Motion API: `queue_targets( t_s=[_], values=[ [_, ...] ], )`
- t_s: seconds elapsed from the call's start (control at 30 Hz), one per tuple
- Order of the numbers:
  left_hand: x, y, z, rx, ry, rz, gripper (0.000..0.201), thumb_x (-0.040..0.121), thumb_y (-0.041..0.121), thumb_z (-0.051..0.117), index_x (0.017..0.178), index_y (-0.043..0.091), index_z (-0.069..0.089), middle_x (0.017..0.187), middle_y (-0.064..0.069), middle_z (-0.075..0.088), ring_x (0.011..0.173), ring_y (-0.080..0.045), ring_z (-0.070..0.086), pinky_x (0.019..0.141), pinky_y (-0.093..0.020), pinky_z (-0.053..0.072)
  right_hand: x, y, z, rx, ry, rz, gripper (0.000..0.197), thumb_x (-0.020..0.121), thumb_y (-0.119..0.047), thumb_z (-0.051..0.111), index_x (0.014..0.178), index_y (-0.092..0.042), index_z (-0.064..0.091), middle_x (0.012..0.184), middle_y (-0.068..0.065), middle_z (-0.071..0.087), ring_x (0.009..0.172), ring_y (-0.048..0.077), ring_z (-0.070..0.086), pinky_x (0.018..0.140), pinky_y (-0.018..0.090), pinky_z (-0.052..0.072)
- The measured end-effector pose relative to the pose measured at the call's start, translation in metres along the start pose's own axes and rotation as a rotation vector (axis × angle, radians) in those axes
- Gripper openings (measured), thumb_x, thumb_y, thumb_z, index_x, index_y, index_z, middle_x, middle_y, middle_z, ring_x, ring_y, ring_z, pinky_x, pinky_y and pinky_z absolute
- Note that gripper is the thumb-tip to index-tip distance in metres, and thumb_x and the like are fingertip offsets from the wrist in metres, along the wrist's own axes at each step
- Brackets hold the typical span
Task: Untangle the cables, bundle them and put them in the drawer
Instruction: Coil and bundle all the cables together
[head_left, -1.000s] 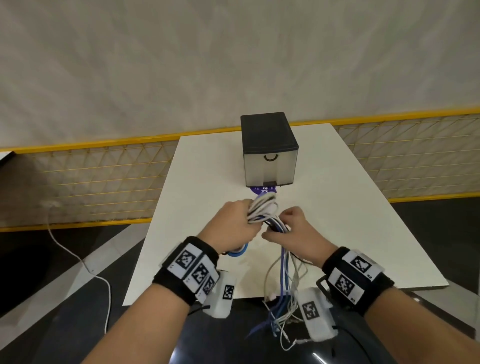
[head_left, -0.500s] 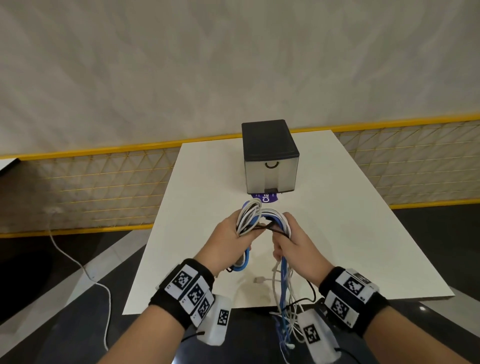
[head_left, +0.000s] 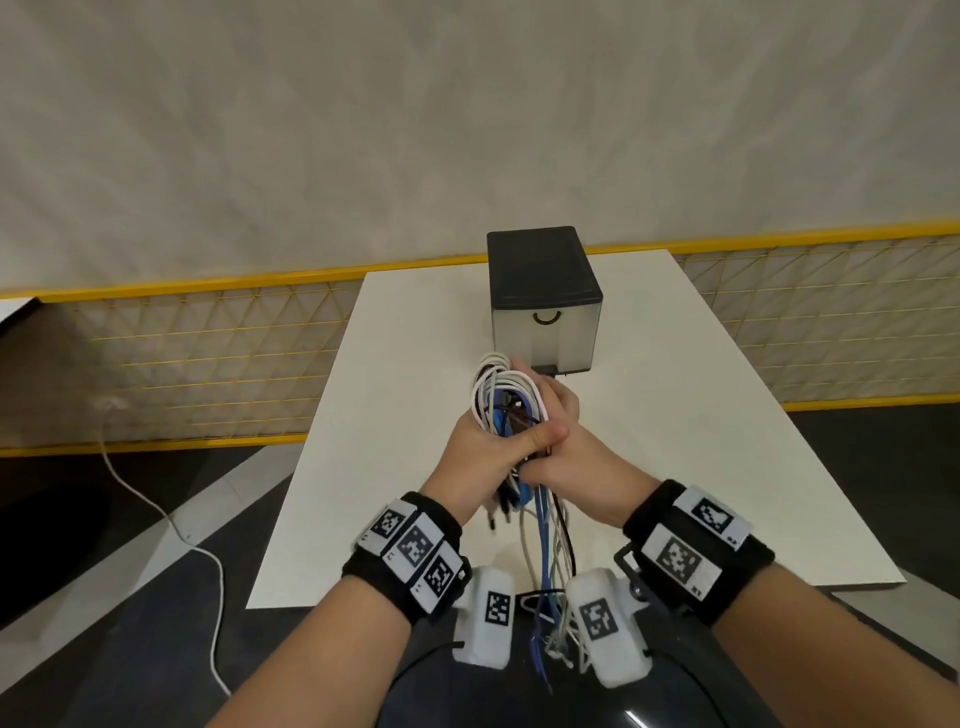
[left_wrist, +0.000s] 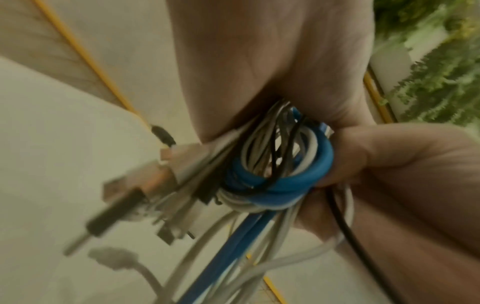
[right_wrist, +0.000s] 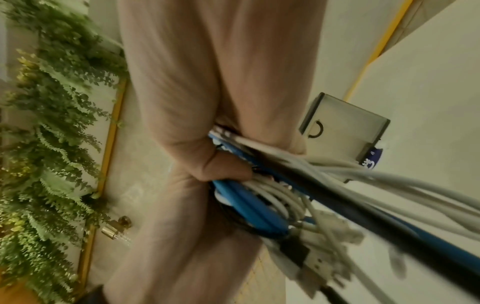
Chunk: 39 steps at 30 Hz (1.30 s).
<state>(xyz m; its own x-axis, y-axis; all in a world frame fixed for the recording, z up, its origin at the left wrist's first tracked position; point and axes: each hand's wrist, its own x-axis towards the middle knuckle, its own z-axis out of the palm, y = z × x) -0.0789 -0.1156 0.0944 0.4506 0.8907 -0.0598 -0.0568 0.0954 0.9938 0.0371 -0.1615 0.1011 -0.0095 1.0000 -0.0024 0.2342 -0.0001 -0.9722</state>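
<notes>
Head view: both hands, the left hand (head_left: 480, 449) and right hand (head_left: 574, 447), clamp together round the cables (head_left: 501, 397) above the table (head_left: 727, 415), the closed drawer (head_left: 545, 332) at twelve o'clock. Light and floppy (tails dangling), the cables likely hold best at the looped middle.

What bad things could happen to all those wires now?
The loose ends hanging off the table edge could snag there or knot again. The cable bundle, held by the left hand and right hand, might spring open if either grip loosens. The drawer looks closed, so freeing a hand to open it risks dropping coils.
</notes>
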Motion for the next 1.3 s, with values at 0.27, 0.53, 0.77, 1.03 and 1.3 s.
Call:
queue_targets(
  t_s=[0.27, 0.53, 0.77, 1.03, 1.3],
  values=[
    [-0.008, 0.000, 0.002, -0.135, 0.043, -0.001, 0.034, 0.077, 0.004, 0.079, 0.107, 0.015, 0.070, 0.106, -0.007, 0.076, 0.105, -0.020, 0.071, 0.093, -0.035, 0.056, 0.000, -0.008, -0.015, -0.086, -0.225, 0.014, 0.126, 0.066, 0.012, 0.064, 0.143, -0.053, -0.012, 0.150, -0.008, 0.010, 0.141, 0.012, 0.020, 0.093, 0.011, 0.043],
    [-0.002, 0.021, -0.009, -0.195, 0.183, -0.022, 0.031, 0.078, 0.011, 0.080, 0.105, 0.001, 0.071, 0.098, -0.010, 0.076, 0.093, -0.031, 0.072, 0.082, -0.042, 0.060, -0.009, 0.025, -0.002, 0.070, -0.153, 0.039, 0.110, 0.075, -0.006, 0.078, 0.150, -0.037, 0.004, 0.139, -0.010, 0.046, 0.114, 0.005, 0.060, 0.095, 0.028, 0.052],
    [-0.007, 0.035, -0.013, -0.177, 0.246, 0.008, 0.015, 0.085, 0.010, 0.070, 0.072, 0.017, 0.072, 0.078, -0.008, 0.076, 0.089, -0.029, 0.074, 0.091, -0.052, 0.057, -0.014, 0.040, 0.014, -0.028, -0.044, 0.013, 0.024, 0.088, -0.006, 0.058, 0.112, -0.012, 0.056, 0.082, 0.000, 0.065, 0.068, 0.006, 0.059, 0.063, 0.021, 0.048],
    [-0.003, 0.055, -0.038, -0.321, 0.158, 0.154, 0.015, 0.087, 0.009, 0.065, 0.074, 0.014, 0.059, 0.061, -0.002, 0.051, 0.053, -0.015, 0.053, 0.069, -0.035, 0.054, -0.027, 0.079, 0.014, -0.118, -0.164, 0.131, 0.011, 0.091, -0.021, 0.061, 0.085, -0.013, 0.065, 0.063, -0.002, 0.060, 0.061, 0.010, 0.058, 0.065, 0.024, 0.049],
    [-0.018, 0.051, -0.058, 0.091, -0.132, -0.141, 0.025, 0.085, 0.011, 0.074, 0.068, 0.012, 0.055, 0.051, -0.002, 0.045, 0.041, -0.015, 0.039, 0.052, -0.029, 0.045, -0.015, 0.071, 0.000, -0.129, -0.020, 0.138, 0.027, 0.087, 0.008, 0.045, 0.081, -0.010, 0.065, 0.061, 0.004, 0.055, 0.048, 0.007, 0.050, 0.054, 0.023, 0.046]
  ],
)
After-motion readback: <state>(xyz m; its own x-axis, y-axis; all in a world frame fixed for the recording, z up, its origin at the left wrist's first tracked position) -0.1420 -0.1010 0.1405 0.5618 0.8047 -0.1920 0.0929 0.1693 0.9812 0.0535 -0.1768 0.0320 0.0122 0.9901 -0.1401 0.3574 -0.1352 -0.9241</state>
